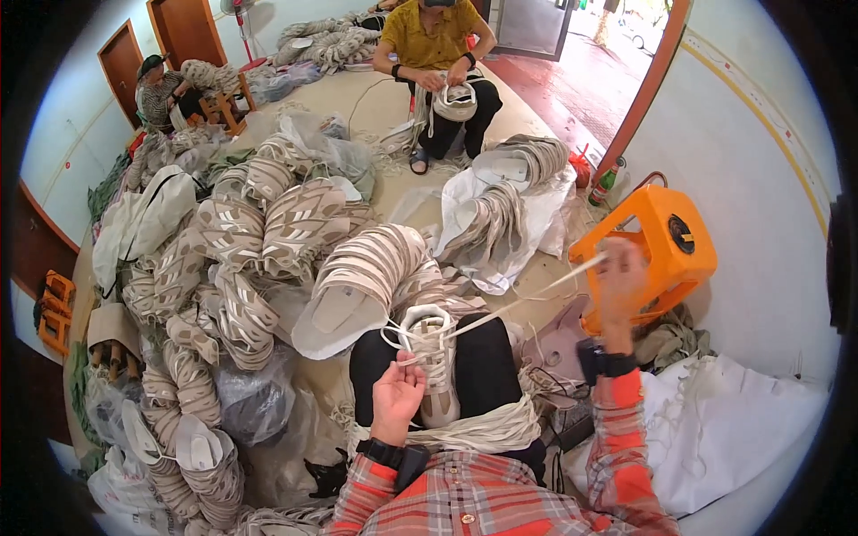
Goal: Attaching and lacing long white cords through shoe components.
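Observation:
A beige and white shoe upper (429, 371) rests between my thighs, toe toward me, with pale lacing crossing its front. My left hand (398, 400) is at its left side, palm up, fingers curled in by the eyelet edge; what they pinch is too small to make out. Out to the right, my right hand (618, 272) is raised and smeared by motion, closed on the end of a cream shoelace (536, 296). That lace runs taut from the top of the upper. A thick bundle of cream laces (487, 427) lies across my lap.
Nested stacks of shoe uppers (380, 268) lie before me and in heaps (259, 214) at left. An orange stool (657, 246) stands right, beside white sheeting (724, 420). A co-worker (438, 54) sits ahead handling an upper; another person (161, 94) sits far left.

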Motion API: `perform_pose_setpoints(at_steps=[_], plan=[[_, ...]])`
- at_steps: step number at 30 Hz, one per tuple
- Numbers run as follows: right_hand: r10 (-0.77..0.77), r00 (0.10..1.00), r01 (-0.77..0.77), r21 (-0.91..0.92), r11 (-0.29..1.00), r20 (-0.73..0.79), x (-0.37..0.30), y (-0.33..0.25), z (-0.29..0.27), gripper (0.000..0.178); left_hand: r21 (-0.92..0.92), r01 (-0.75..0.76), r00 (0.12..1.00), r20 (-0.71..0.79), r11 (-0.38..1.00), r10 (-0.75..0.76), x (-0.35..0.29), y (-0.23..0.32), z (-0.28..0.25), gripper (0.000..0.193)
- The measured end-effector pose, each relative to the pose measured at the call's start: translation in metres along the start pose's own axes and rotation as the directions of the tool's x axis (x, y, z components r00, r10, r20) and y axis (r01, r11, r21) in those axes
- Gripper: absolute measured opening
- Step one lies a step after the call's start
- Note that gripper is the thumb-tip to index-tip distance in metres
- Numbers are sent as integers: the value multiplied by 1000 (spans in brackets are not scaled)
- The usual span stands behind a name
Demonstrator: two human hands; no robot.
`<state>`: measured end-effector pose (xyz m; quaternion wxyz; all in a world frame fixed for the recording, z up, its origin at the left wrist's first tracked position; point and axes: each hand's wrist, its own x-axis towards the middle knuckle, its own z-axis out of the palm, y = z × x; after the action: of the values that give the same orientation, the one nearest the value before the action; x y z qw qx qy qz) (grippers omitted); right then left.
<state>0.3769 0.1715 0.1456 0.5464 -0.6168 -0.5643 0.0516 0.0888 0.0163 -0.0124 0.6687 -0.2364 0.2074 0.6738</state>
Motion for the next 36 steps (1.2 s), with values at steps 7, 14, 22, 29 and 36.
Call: perform_pose_setpoints(at_steps=[7, 14, 22, 29, 36], plan=[[63, 987, -27, 233, 972, -149, 36, 2, -45, 18, 493, 6, 1000, -29, 870, 10, -6, 4, 1, 24], [224, 973, -191, 358, 914, -52, 20, 6, -63, 16, 446, -721, 648, 706, -530, -286, 30, -4, 56, 13], [231, 968, -244, 148, 958, 98, -6, 62, -31, 16, 356, -740, 594, 745, -571, -305, 8, -56, 54, 10], [-36, 747, 485, -507, 713, 664, -57, 75, 9, 20, 337, -727, 595, 744, -598, -305, 1, -67, 40, 9], [150, -205, -218, -195, 956, 967, -113, 10, 30, 21, 283, -777, 556, 727, -562, -402, 3, -60, 45, 6]])
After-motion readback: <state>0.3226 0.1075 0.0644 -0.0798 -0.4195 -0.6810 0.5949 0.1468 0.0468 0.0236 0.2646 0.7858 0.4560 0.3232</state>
